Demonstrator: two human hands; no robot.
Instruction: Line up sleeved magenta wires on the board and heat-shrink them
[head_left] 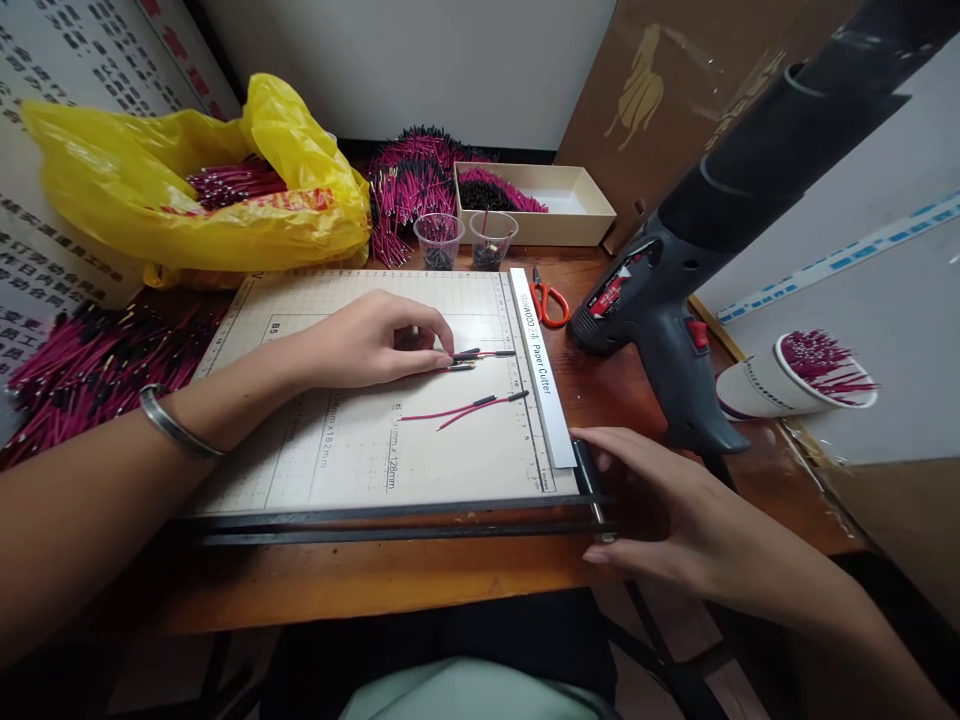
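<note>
Head view: right hand (660,510) at the near right corner of the paper cutter (337,450), fingers flat and loose on the black blade handle (591,478), not clamped. Left hand (375,340) mid-board, thumb and fingertips pinching two pink wires (484,355), black tips pointing right toward the white ruler strip (536,360). Loose wires (465,408) lie just nearer. Heat gun (660,300) just right of the board, scissors (549,300) beyond it. Risks, my read: thin pink wires could skew in that light pinch; left wrist could sweep the loose wires; right arm sits near the heat gun and could knock it
</note>
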